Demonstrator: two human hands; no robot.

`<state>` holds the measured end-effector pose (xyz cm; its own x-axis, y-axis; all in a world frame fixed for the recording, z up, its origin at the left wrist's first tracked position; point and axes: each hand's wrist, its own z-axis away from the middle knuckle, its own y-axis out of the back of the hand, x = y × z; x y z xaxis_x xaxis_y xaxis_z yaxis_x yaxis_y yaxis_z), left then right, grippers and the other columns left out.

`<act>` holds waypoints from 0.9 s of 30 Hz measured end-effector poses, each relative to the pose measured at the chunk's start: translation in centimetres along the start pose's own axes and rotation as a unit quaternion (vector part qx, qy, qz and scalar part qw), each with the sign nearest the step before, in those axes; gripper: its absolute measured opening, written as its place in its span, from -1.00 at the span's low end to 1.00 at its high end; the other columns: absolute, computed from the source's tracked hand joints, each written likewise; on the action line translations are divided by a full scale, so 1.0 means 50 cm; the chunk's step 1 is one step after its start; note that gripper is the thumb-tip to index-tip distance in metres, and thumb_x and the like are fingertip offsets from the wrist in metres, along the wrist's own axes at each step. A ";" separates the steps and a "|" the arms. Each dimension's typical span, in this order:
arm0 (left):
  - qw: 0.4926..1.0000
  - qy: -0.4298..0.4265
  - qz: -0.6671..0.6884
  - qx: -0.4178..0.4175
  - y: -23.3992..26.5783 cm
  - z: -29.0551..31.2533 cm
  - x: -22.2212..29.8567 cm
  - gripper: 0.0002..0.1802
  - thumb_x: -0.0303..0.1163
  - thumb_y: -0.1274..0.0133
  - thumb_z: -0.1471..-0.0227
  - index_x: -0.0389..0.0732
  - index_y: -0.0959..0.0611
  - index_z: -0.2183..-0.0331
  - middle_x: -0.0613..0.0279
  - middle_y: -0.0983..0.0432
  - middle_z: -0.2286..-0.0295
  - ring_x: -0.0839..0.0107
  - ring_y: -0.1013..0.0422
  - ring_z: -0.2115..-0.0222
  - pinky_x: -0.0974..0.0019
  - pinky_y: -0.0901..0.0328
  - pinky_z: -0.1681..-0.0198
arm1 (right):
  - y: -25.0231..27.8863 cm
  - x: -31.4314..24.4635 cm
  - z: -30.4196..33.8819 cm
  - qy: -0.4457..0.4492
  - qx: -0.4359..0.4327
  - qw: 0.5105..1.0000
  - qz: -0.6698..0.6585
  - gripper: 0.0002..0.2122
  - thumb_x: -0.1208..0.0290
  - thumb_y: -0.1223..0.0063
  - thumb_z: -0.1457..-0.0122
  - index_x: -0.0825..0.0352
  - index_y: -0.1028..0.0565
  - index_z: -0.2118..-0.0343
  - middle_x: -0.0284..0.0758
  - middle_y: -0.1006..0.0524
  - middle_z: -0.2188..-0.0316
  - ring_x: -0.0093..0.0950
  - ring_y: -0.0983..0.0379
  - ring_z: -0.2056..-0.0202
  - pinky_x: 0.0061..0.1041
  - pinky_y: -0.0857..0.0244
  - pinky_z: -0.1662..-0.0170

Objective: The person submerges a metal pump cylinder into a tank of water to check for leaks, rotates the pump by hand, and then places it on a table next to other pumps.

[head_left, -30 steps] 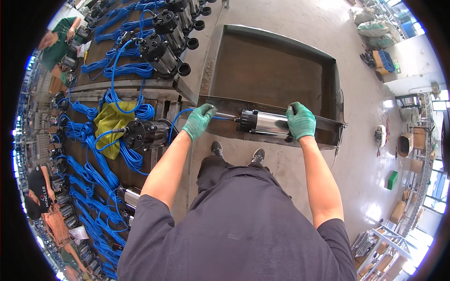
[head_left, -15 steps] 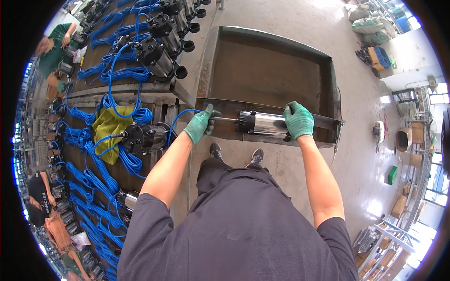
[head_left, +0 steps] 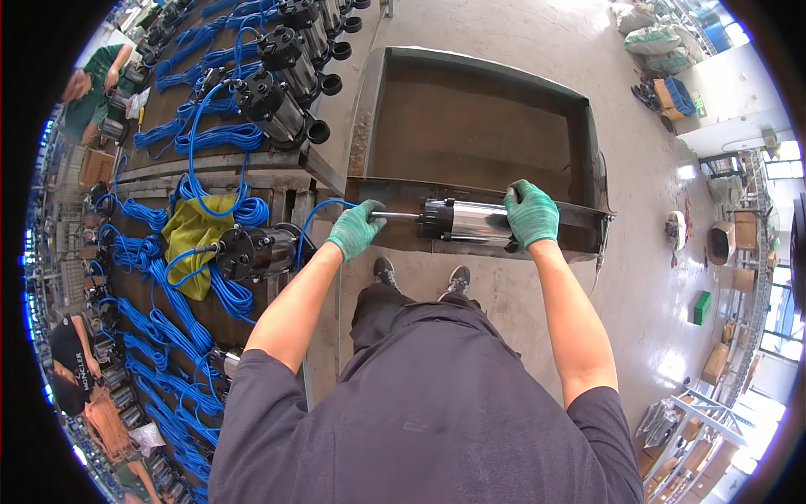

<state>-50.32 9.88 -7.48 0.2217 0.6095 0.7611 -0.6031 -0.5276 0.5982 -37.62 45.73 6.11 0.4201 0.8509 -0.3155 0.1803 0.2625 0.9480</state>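
A silver pump motor (head_left: pixel 478 221) with a black ribbed end lies on its side along the near edge of a metal tank (head_left: pixel 483 55). From its black end a thin metal shaft (head_left: pixel 398 216) points left. My left hand (head_left: pixel 356 230), in a green glove, is closed on the shaft's tip. My right hand (head_left: pixel 533 215), gloved likewise, wraps over the motor's right end, which it partly hides. Just left of my left hand, a pump (head_left: pixel 260 250) with a blue cable lies on the bench beside a yellow-green cloth (head_left: pixel 198 239).
Several upright pumps (head_left: pixel 270 107) with coiled blue cables (head_left: pixel 220 137) fill the bench at the left. Brown murky liquid (head_left: pixel 483 122) covers the tank's inside. Two people (head_left: pixel 71 357) work at the far left. A green box (head_left: pixel 702 308) sits on the floor at right.
My left hand has moved slightly right and its fingers have closed around the shaft's tip. The motor and my right hand have stayed nearly in place.
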 end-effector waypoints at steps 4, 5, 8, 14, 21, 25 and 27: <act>0.903 0.158 0.385 -0.106 0.056 0.032 0.090 -0.44 -0.29 -0.27 -0.22 -0.15 -0.52 -0.20 0.41 -0.58 0.32 0.57 -0.39 0.50 0.48 -0.34 0.40 | 0.005 0.001 0.002 -0.010 -0.004 1.000 0.008 -0.79 0.19 -0.08 -0.29 0.20 -0.63 0.25 -0.20 -0.67 0.25 -0.13 -0.60 0.16 -0.14 -0.47 0.06; 0.903 0.159 0.385 -0.105 0.061 0.037 0.083 -0.44 -0.29 -0.27 -0.22 -0.15 -0.52 -0.20 0.41 -0.58 0.32 0.57 -0.39 0.50 0.48 -0.34 0.40 | 0.004 0.000 0.001 -0.009 -0.004 1.000 0.008 -0.79 0.19 -0.08 -0.29 0.20 -0.63 0.25 -0.20 -0.67 0.25 -0.13 -0.60 0.16 -0.14 -0.47 0.06; 0.941 0.057 0.325 -0.071 0.060 0.056 0.093 -0.45 -0.32 -0.20 -0.25 -0.19 -0.51 -0.22 0.35 -0.56 0.28 0.40 -0.50 0.37 0.36 -0.45 0.25 | 0.002 -0.003 0.000 -0.009 -0.011 1.000 0.009 -0.79 0.19 -0.07 -0.30 0.19 -0.63 0.23 -0.21 -0.67 0.24 -0.13 -0.60 0.16 -0.14 -0.48 0.05; 0.986 0.017 0.162 -0.025 0.029 0.032 0.075 -0.50 -0.37 -0.23 -0.23 -0.12 -0.57 -0.18 0.44 -0.55 0.35 0.52 -0.45 0.47 0.40 -0.37 0.36 | -0.001 0.007 0.004 -0.013 -0.002 1.000 0.015 -0.79 0.19 -0.07 -0.30 0.19 -0.63 0.24 -0.21 -0.67 0.25 -0.14 -0.61 0.16 -0.14 -0.48 0.06; 0.818 0.157 0.541 -0.120 0.059 0.029 0.092 -0.54 -0.11 -0.16 -0.32 -0.17 -0.61 -0.11 0.38 -0.59 0.29 0.51 -0.51 0.28 0.36 -0.39 0.29 | 0.015 -0.010 -0.001 -0.022 -0.014 1.000 0.008 -0.79 0.18 -0.06 -0.27 0.20 -0.62 0.28 -0.17 -0.66 0.29 -0.11 -0.62 0.18 -0.11 -0.49 0.05; 0.934 0.058 0.306 -0.176 0.095 0.026 0.080 -0.32 -0.23 -0.22 -0.28 0.01 -0.37 -0.35 0.39 -0.55 0.34 0.55 -0.48 0.40 0.42 -0.38 0.35 | 0.029 -0.014 0.000 -0.030 -0.050 0.998 0.007 -0.77 0.18 -0.03 -0.30 0.21 -0.61 0.24 -0.18 -0.66 0.23 -0.15 -0.60 0.12 -0.14 -0.47 -0.01; 0.946 0.092 0.246 -0.188 0.096 0.015 0.085 -0.42 -0.26 -0.27 -0.24 -0.07 -0.49 -0.23 0.38 -0.50 0.36 0.57 -0.43 0.40 0.39 -0.37 0.35 | 0.026 -0.011 0.000 -0.035 -0.049 0.998 0.006 -0.76 0.17 -0.02 -0.30 0.21 -0.61 0.24 -0.19 -0.66 0.22 -0.16 -0.60 0.11 -0.14 -0.47 -0.02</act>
<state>-51.70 9.49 -1.20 -0.2739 0.4551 0.8472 -0.8365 -0.5474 0.0236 -37.60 45.59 7.49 0.4838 0.8214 -0.3022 0.0881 0.2979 0.9505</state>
